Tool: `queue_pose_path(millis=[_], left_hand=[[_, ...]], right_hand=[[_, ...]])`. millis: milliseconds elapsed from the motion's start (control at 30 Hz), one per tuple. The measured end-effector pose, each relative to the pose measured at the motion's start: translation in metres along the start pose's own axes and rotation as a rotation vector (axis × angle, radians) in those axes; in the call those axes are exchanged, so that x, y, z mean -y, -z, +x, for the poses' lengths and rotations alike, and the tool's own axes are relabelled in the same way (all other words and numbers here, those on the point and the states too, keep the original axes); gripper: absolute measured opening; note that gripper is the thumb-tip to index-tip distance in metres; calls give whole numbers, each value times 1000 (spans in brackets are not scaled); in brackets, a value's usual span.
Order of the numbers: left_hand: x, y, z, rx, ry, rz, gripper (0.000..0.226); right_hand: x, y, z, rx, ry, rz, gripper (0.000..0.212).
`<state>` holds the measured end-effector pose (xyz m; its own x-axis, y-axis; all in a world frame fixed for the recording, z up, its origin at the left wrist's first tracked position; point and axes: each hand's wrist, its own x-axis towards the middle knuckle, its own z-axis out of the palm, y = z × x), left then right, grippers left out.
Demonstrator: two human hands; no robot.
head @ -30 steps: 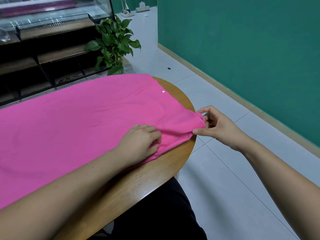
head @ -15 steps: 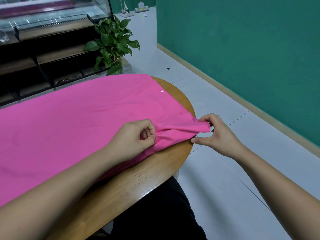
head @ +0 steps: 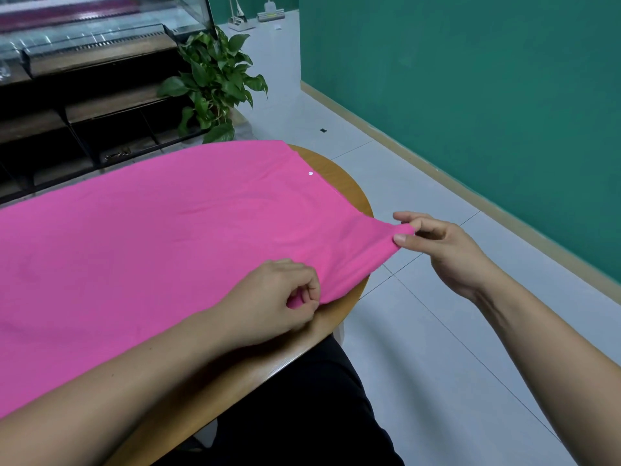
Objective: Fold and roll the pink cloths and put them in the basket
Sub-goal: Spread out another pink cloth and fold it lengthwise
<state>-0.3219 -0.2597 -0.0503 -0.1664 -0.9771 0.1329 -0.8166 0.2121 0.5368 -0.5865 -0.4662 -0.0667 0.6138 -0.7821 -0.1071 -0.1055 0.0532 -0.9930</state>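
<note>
The cloth [head: 151, 247] lies spread flat over most of the round tabletop [head: 351, 196], one layer as far as can be seen, with its near right corner drawn out past the rim over the floor [head: 437, 331]. The right hand [head: 450, 253] holds that corner in the air, thumb and one finger pinched tight on the tip, the other fingers [head: 413, 217] loosely apart. The left hand [head: 268, 307] sits at the near edge of the cloth, its fingers curled in and clamped on a small bunch of fabric just by the tabletop's rim.

This looks like the very start of the fold: the edge is gripped at two places, nothing is doubled over yet, and no rolling has begun. The next move likely calls for both hands to lift together and carry this edge across to the far side, keeping the tension even so the layers land square. No basket is in view
</note>
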Motion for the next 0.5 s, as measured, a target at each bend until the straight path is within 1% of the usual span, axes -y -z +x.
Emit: queue_pose_path(millis=[100, 167, 200, 267, 333, 367, 433, 500], left_hand=[[-7, -9, -3, 29, -30, 0, 13], [-10, -17, -5, 79, -35, -18, 11], [-10, -21, -7, 93, -32, 0, 11], [-8, -29, -10, 79, -7, 117, 20], [-5, -33, -12, 84, 59, 241, 34], [-6, -35, -12, 92, 75, 294, 37], [-7, -39, -14, 87, 58, 355, 35], [-10, -42, -15, 56, 58, 315, 27]], right_hand=[[2, 3, -6, 26, 28, 44, 27], [0, 3, -10, 90, -27, -37, 28], [-2, 4, -12, 118, -80, -108, 25], [-7, 5, -13, 149, -175, -257, 22], [-11, 5, -14, 131, -192, -316, 23], [-11, 6, -14, 115, -179, -295, 22], [-10, 10, -13, 98, -134, -182, 17], [-10, 13, -13, 91, -94, -79, 17]])
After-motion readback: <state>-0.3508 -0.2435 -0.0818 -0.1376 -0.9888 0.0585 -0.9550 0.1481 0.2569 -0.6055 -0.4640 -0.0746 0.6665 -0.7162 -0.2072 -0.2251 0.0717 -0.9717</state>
